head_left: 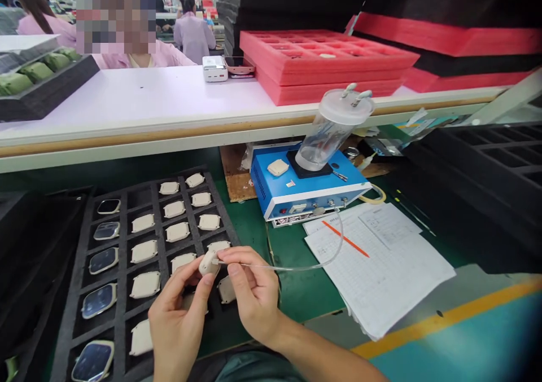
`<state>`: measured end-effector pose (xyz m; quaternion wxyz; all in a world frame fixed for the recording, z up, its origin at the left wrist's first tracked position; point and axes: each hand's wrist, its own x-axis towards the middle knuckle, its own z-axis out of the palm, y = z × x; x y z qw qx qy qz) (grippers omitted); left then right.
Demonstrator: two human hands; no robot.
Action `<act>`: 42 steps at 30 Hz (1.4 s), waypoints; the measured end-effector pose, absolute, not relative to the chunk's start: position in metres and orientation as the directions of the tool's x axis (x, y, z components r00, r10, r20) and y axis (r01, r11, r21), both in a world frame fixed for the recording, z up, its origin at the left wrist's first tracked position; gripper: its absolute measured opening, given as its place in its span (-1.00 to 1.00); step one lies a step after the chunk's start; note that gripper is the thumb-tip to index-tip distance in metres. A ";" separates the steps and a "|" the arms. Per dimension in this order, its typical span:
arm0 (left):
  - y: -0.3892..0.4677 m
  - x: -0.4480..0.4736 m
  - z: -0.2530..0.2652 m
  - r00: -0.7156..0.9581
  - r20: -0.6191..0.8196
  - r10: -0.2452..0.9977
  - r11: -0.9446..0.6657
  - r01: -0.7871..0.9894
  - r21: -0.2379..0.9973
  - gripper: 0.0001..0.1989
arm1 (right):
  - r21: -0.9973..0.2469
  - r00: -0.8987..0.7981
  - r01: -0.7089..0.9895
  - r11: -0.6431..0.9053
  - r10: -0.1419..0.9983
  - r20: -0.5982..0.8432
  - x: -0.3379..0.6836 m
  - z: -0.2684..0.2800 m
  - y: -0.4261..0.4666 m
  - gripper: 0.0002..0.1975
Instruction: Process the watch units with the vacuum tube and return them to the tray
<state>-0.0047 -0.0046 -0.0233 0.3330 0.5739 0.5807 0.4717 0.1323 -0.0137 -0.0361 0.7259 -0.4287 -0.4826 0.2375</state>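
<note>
My left hand pinches a cream watch case on its edge above the foam tray. My right hand grips the end of a clear thin tube, its tip touching the case's side. From there the tube curves to the front of a blue machine. Beneath my hands lies a black foam tray with cream cases in several pockets. Its left column holds watches with dark screens facing up. My hands hide part of the tray.
A clear cylinder and another cream case sit on the machine. Papers with an orange strip lie to the right. Red foam trays rest on the shelf above. A person in pink is across the shelf.
</note>
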 end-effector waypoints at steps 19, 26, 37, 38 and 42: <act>-0.005 -0.001 -0.022 -0.155 0.109 0.982 -0.061 0.286 0.956 -0.66 | -0.844 0.425 0.041 0.534 0.755 0.499 0.132 -0.037 -0.013 -0.80; -0.004 -0.001 -0.019 -0.151 0.123 0.981 -0.070 0.318 0.946 -0.69 | -0.845 0.427 0.038 0.533 0.756 0.496 0.132 -0.036 -0.013 -0.81; -0.004 -0.003 -0.024 -0.124 0.152 0.981 -0.104 0.329 0.939 -0.70 | -0.846 0.420 0.024 0.533 0.763 0.492 0.132 -0.037 -0.014 -0.79; -0.004 -0.003 -0.024 -0.121 0.158 0.980 -0.111 0.328 0.938 -0.71 | -0.848 0.417 0.023 0.530 0.766 0.490 0.133 -0.037 -0.014 -0.79; -0.006 -0.002 -0.021 -0.092 0.198 0.976 -0.160 0.321 0.934 -0.76 | -0.858 0.405 0.012 0.514 0.782 0.474 0.133 -0.039 -0.017 -0.78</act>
